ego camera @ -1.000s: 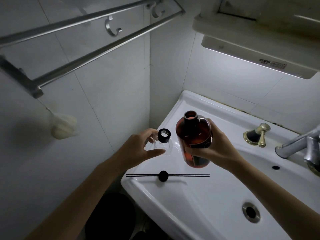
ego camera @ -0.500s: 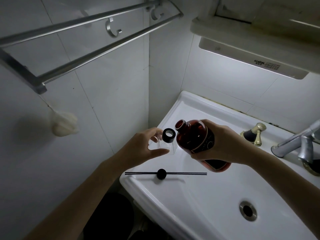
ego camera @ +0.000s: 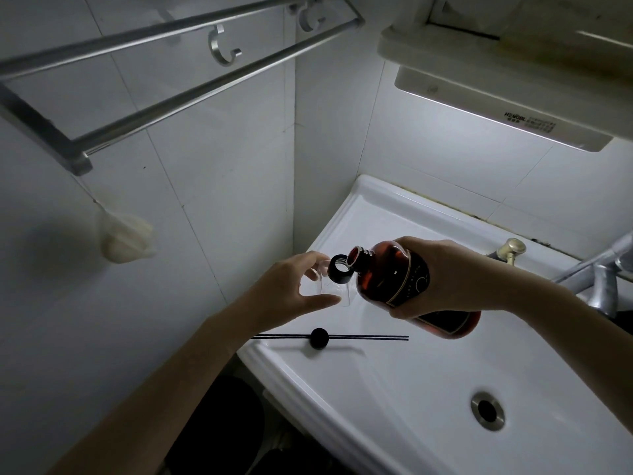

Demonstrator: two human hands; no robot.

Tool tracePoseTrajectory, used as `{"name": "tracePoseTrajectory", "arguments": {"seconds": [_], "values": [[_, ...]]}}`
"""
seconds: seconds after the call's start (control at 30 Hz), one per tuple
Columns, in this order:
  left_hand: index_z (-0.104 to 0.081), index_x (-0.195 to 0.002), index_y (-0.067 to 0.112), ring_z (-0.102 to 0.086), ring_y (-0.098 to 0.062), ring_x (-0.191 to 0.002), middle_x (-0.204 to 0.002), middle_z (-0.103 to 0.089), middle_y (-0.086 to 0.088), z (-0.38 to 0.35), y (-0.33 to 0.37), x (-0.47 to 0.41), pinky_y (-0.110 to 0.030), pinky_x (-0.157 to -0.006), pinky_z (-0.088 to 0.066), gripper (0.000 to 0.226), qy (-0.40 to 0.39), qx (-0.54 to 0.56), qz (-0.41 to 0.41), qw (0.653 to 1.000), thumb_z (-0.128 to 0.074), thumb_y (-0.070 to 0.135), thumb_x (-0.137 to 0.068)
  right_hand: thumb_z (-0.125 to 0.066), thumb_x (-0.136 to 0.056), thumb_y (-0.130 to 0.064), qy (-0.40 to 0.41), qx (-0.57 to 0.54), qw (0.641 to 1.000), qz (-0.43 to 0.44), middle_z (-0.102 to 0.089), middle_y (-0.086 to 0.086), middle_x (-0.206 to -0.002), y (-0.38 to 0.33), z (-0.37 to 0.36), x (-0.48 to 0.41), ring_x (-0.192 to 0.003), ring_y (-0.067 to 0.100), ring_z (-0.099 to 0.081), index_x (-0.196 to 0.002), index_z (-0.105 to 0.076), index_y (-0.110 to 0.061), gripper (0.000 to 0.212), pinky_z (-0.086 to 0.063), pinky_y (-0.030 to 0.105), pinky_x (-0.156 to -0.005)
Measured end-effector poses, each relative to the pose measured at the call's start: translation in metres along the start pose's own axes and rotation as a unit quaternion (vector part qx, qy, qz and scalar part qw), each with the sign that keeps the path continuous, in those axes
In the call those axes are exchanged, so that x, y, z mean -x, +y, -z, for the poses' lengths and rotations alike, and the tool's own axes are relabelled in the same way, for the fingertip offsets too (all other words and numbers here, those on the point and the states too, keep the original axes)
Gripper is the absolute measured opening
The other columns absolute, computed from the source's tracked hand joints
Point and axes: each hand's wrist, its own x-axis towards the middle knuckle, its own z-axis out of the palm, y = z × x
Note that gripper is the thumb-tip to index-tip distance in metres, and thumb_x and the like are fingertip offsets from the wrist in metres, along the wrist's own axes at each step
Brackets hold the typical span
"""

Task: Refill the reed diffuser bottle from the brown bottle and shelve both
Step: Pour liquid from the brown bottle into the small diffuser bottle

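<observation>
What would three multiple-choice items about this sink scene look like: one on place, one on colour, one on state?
1. Where do the reed sticks lie?
A. on the sink's front rim
B. in the drain
C. on the towel rail

2. What colour is the bottle in the right hand?
A. green
B. brown
C. white

3. How is that bottle held?
A. upright
B. capped
C. tipped, mouth at the clear diffuser bottle's black collar, left hand steadying it

Key: 1 A, the sticks lie across the rim; 2 B, amber-brown glass; 3 C, open neck slants down-left.

Two bare forearms, no sleeves visible behind the left hand (ego camera: 291, 289) or right hand (ego camera: 455, 279); seemingly no jewellery.
</observation>
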Motion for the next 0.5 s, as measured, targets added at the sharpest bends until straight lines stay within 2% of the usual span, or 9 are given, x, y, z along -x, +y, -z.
{"name": "tracePoseTrajectory", "arguments": {"seconds": [0.33,0.5], "values": [[-0.053,-0.111,0.019,-0.057,-0.008,-0.09,-0.1,-0.062,0.004,-0.0029,-0.002,-0.0005,0.0,-0.071,-0.037,0.045,-0.006,-0.007,0.004,1.0,-0.071,0.035,-0.073,-0.069,-0.048,-0.06,-0.041,0.024,0.999,-0.01,-0.065,-0.011,-0.09,-0.0055,0.0062,-0.0021,-0.082,0.008,-0.062,-0.107,-0.05,-0.032,0.068,-0.054,0.025,-0.069],[-0.053,-0.111,0.021,-0.056,-0.006,-0.09,-0.1,-0.061,0.006,-0.004,-0.0024,-0.0013,0.0,-0.07,-0.036,0.044,-0.007,-0.005,0.009,1.0,-0.07,0.036,-0.073,-0.074,-0.053,-0.054,-0.051,0.028,0.998,-0.011,-0.062,-0.018,-0.086,-0.0076,0.0097,-0.0026,-0.077,0.0,-0.059,-0.103,-0.049,-0.037,0.058,-0.041,0.012,-0.056]]}}
